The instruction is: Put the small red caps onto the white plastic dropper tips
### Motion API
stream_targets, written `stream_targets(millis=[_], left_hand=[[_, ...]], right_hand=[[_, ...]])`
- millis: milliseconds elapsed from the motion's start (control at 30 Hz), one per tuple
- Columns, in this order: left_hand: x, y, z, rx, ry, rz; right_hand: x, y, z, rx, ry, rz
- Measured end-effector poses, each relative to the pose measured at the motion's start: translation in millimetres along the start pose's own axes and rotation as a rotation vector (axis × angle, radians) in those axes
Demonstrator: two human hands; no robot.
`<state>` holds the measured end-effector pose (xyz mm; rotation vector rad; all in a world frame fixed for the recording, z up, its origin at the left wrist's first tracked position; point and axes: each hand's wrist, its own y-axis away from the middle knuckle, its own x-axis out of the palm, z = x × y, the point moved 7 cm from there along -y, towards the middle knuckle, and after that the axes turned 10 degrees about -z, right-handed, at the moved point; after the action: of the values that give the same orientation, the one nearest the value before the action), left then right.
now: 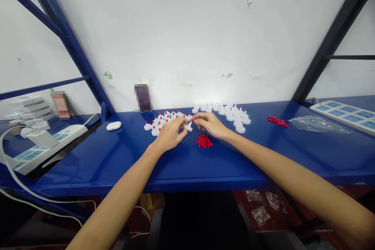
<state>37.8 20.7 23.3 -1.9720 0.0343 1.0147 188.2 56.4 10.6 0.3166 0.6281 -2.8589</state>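
Note:
Between my two hands is a white nozzle cap (188, 127), tilted, with a small red tip (191, 120) on its spout. My left hand (172, 132) grips the white base, and the fingers of my right hand (208, 124) pinch at the red tip. Just below them a pile of small red tips (204, 141) lies on the blue table (175, 168). White caps with red tips (155, 130) stand in a group behind and left of my left hand. Beyond my right hand are white caps without red tips (230, 116).
A white case (114, 125) lies at left, with a dark blurred object (143, 97) against the wall. More red pieces (277, 121) and a clear plastic bag (316, 124) lie at right. Power strips (347, 113) and white boxes (31, 109) are at the sides.

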Motion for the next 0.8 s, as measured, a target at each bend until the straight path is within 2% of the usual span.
stream_targets(millis=[133,400,533,800], left_hand=[[-0.6,0.2,1.2,-0.032,-0.021,0.005],[1.0,0.4,-5.6,-0.012,0.005,0.063],[2.9,0.2,-5.1,-0.018,0.009,0.079],[2.5,0.5,-5.0,-0.025,0.036,0.076]], right_hand=[[0.4,3.4,7.6,-0.051,0.052,0.002],[2.2,4.5,3.7,-0.113,0.108,0.042],[3.9,6.7,9.2,-0.149,0.158,0.071],[4.6,7.5,14.3,-0.204,0.243,0.065]])
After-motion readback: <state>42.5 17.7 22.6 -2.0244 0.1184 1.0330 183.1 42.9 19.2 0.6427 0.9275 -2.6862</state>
